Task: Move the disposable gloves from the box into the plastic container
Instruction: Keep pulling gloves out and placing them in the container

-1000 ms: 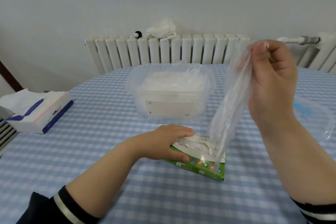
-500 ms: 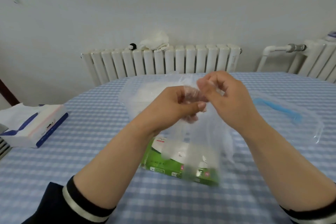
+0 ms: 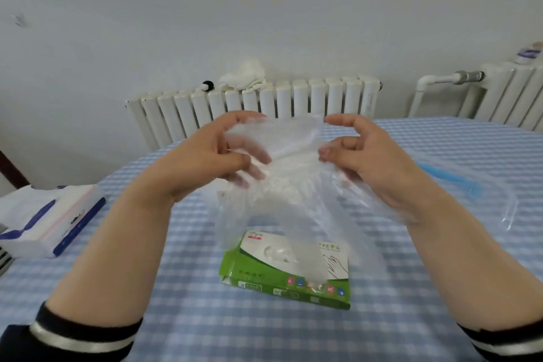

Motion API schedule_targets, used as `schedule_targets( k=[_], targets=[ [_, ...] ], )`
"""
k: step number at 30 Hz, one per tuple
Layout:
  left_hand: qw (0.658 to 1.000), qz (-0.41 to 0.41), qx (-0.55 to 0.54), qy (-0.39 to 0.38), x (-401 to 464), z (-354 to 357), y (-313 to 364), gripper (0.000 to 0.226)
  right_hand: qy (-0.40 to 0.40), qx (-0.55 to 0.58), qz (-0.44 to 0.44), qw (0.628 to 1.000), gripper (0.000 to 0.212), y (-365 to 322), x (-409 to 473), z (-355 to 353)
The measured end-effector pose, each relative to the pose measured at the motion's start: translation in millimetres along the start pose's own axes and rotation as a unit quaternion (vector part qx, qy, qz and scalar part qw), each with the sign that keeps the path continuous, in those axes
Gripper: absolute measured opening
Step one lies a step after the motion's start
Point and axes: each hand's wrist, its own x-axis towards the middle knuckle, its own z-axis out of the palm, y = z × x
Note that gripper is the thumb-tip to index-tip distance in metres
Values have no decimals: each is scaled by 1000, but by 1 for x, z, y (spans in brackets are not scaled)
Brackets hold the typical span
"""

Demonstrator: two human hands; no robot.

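Note:
A thin clear disposable glove (image 3: pixel 289 156) is stretched between my two hands above the table. My left hand (image 3: pixel 211 156) grips its left edge with curled fingers, and my right hand (image 3: pixel 367 156) grips its right edge. The glove's lower part hangs down blurred over the green and white glove box (image 3: pixel 286 273), which lies flat on the checked tablecloth. Behind the glove and my hands stands the clear plastic container (image 3: pixel 223 194), mostly hidden, with white gloves inside it.
The container's clear lid with a blue seal (image 3: pixel 458 182) lies at the right. A tissue pack (image 3: pixel 50 220) sits at the left table edge. White radiators (image 3: pixel 255 109) line the wall behind the blue checked table (image 3: pixel 264 332).
My hands have moved apart from pinching the glove together, spreading it wide between them. The view has tilted a little lower toward the box.

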Motion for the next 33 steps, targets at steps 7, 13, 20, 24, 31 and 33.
schedule_targets(
  k=[7, 13, 20, 24, 31, 33],
  targets=[
    [985, 14, 170, -23, 20, -5, 27, 59, -16, -95, -22, 995, 44, 2, -1, 1],
    [974, 31, 220, 42, 63, 5, 21, 31, 55, -135, -26, 989, 52, 11, 10, -7],
    [954, -97, 233, 164, 95, -34, -27, 34, 135, -156, -51, 977, 54, 14, 17, -24],
    [917, -144, 330, 170, 98, -36, -57, 35, 125, -171, -60, 976, 54, 14, 17, -22],
    [856, -128, 481, 137, 90, -33, -79, 44, 117, -185, -59, 974, 55, 14, 15, -18],
    [815, -85, 555, 144, 87, -32, -77, 50, 114, -188, -60, 974, 55, 14, 15, -18]
  ],
)
